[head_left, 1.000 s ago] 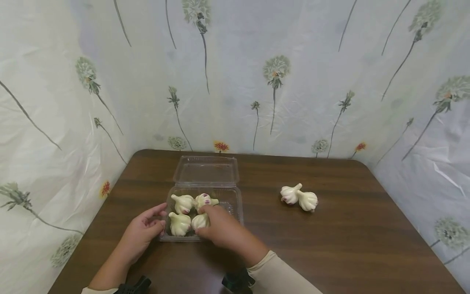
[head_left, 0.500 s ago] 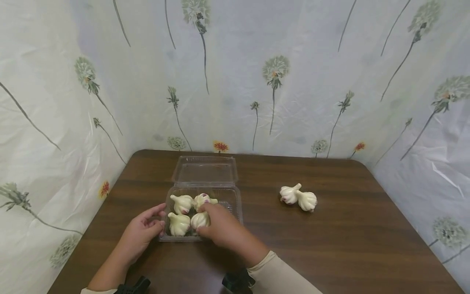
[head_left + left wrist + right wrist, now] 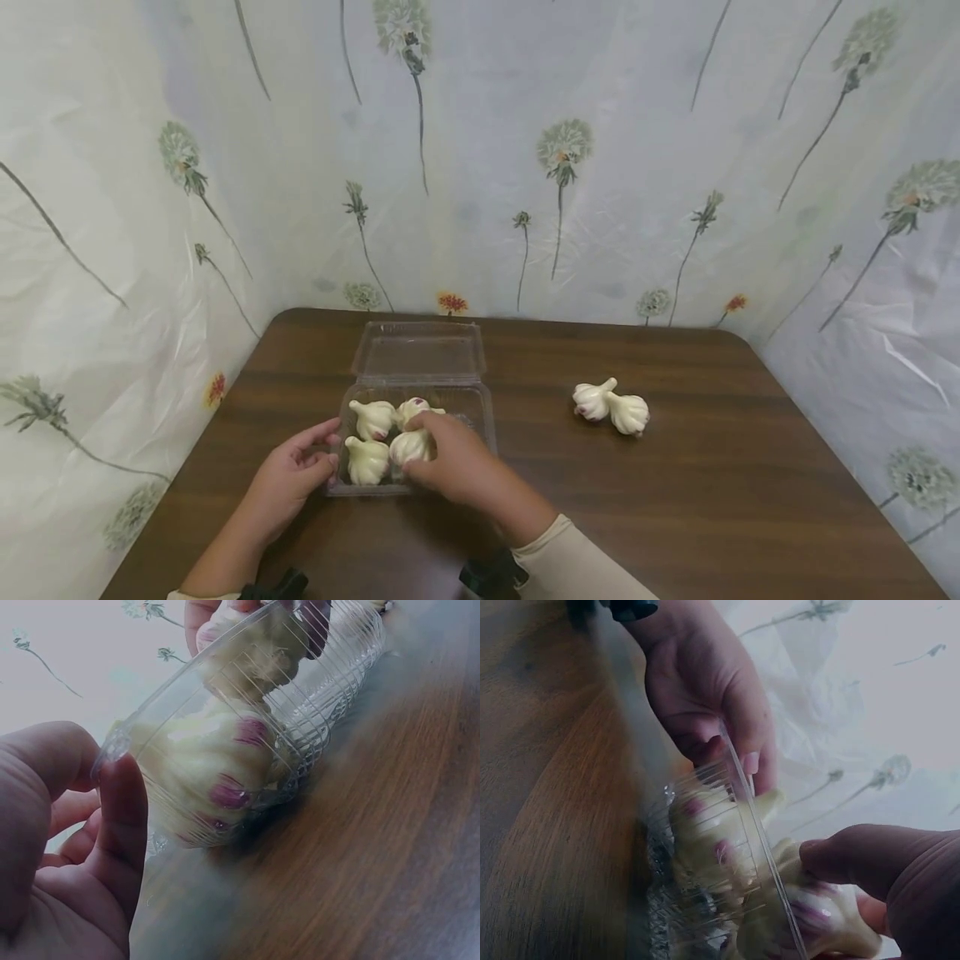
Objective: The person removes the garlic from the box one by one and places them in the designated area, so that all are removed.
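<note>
A clear plastic clamshell container (image 3: 491,425) stands on the table with its lid (image 3: 420,352) folded back. Several white garlic bulbs with purple marks are inside, such as the back-left bulb (image 3: 372,419) and the front-left bulb (image 3: 367,461). My left hand (image 3: 288,479) pinches the container's rim (image 3: 120,742) at the left side between thumb and fingers. Reaching in from the right, my right hand (image 3: 461,467) grips another garlic bulb (image 3: 409,448) between thumb and fingers. That hand partly covers the back bulb (image 3: 412,409).
Two more garlic bulbs (image 3: 592,399) lie together on the brown table (image 3: 675,500), right of the container. A floral sheet (image 3: 480,167) hangs behind and along both sides of the table.
The garlic bulb in my right hand has shifted slightly upward in the head view, and more of it shows. My left hand keeps its place on the rim.
</note>
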Tool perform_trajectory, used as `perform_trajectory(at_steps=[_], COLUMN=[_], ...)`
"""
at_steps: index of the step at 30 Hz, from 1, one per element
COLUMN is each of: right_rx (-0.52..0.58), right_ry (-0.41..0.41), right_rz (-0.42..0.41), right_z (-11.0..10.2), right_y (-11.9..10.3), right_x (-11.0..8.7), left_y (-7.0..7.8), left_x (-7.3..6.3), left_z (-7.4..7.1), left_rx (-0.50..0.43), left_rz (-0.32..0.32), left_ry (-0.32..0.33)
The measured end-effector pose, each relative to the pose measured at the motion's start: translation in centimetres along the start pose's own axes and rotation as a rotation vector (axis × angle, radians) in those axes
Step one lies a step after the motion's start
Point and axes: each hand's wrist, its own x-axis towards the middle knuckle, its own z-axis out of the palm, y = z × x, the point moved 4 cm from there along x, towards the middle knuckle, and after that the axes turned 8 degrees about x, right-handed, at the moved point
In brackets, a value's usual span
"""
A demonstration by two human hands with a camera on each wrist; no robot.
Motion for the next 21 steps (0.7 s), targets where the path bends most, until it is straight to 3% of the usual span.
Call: perform_trajectory(at_steps=[11, 21], right_rx=[0.213, 0.36], right_ry=[0.0, 0.088], right_rz=[0.017, -0.032], right_z=[-1.5, -3.2], right_y=[0.6, 1.2], right_x=[0.0, -0.2], left_y=[0.1, 0.1], left_x=[0.0, 0.0], left_z=[-0.1, 0.0], left_rx=[0.008, 0.011], left_rz=[-0.002, 0.0], left_ry=[-0.004, -0.001])
